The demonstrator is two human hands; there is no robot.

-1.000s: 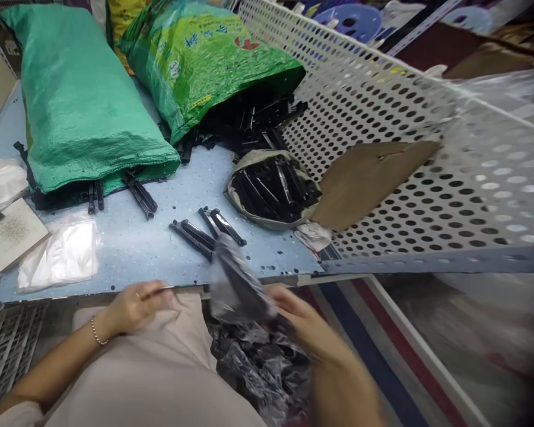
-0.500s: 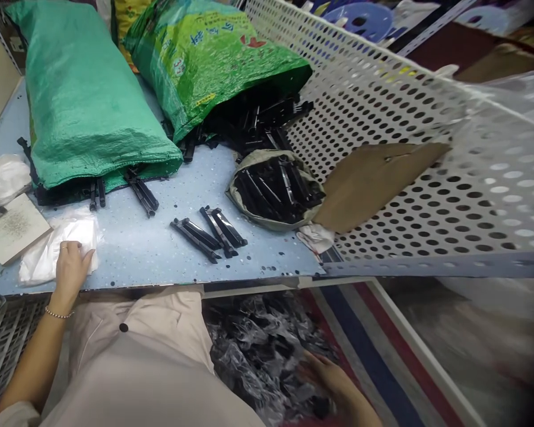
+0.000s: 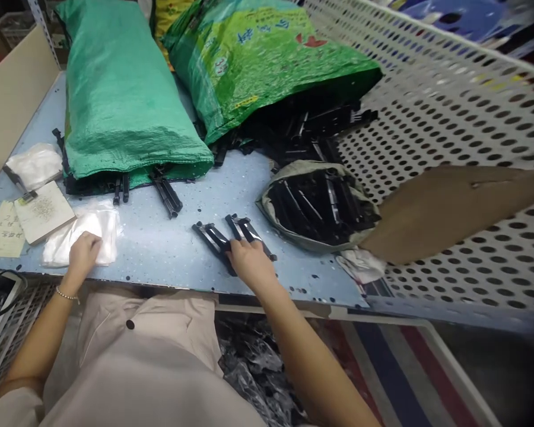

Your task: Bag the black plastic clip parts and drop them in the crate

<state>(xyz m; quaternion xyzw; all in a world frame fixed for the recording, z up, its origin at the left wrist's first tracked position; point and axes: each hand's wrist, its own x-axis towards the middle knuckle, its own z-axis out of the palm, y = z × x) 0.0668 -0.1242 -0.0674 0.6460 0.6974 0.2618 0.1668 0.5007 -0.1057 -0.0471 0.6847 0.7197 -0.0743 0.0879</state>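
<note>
My left hand (image 3: 84,255) rests on a stack of clear plastic bags (image 3: 109,237) at the table's front left, fingers curled and pinched at a bag's edge. My right hand (image 3: 251,261) is on the table over two small groups of long black plastic pieces (image 3: 211,237). Its fingers close on the near ends of these pieces, partly hiding them. Right of that hand, an open cloth sack (image 3: 289,237) is filled with similar black pieces.
A teal woven sack (image 3: 129,118) and a printed green sack (image 3: 258,65) spill black pieces at the back. A perforated white panel (image 3: 427,107) with brown cardboard (image 3: 436,207) borders the right. A small board (image 3: 44,213) lies left. Below the table is a bin of bagged black items (image 3: 253,362).
My right hand has come up from the bin below the table onto the black pieces. My left hand stays at the plastic bags, its fingers now more curled. The view has shifted left.
</note>
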